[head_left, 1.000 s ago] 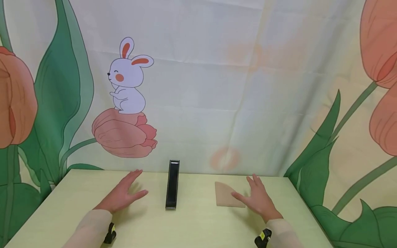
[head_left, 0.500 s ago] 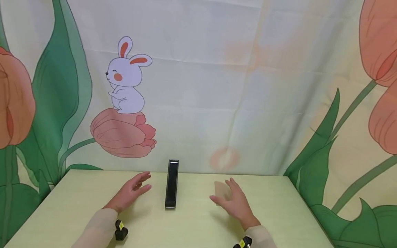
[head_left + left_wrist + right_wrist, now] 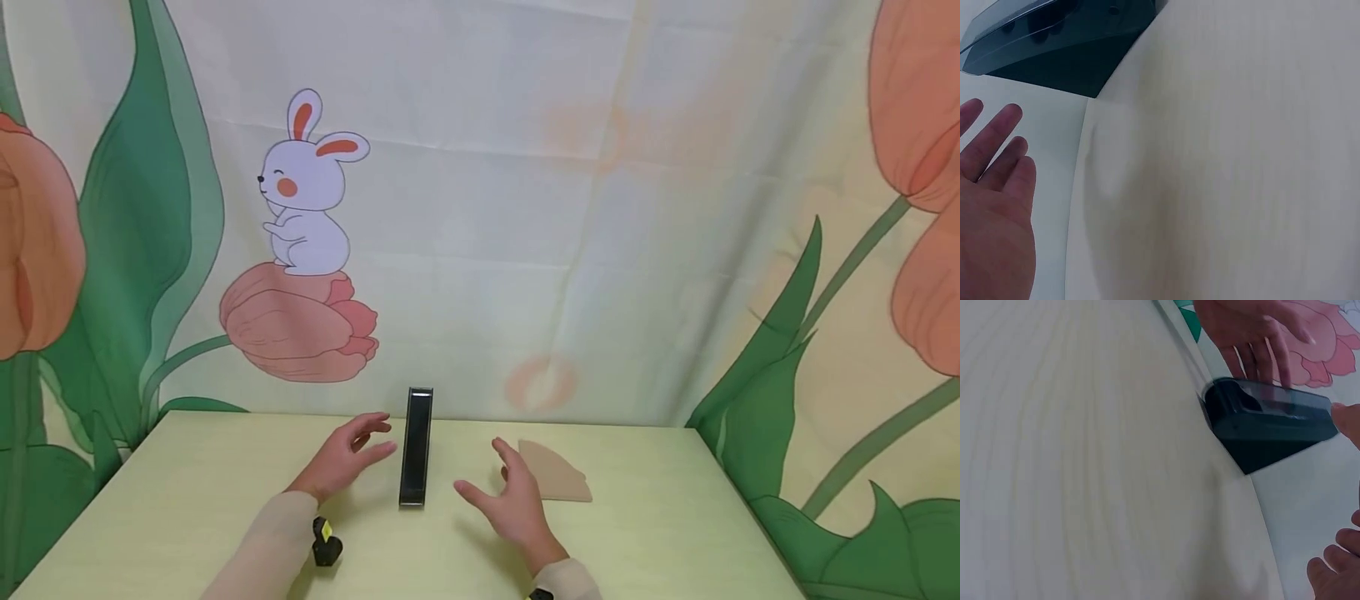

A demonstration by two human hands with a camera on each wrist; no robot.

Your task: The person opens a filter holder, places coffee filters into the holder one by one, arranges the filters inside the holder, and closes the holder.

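Loosely, my left hand point(image 3: 341, 460) and right hand point(image 3: 517, 504) (both spread) flank the black, wedge-shaped, clear-topped box point(image 3: 416, 450) on the pale wood-grained tabletop point(image 3: 675, 517).

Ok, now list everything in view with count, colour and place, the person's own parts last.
Dark holder: one, black with clear cover, on the table between the hands
Fan-shaped piece: one or a stack, tan, beside the right hand
Table: one, pale yellow, below
Backdrop: one, whitish, behind; printed with a white rabbit, pink-orange tulips, green leaves
Wrist devices: two, black, at the sleeves
Sleeves: two, beige, lower edge
Left hand: one, bare, left of holder
Right hand: one, bare, right of holder
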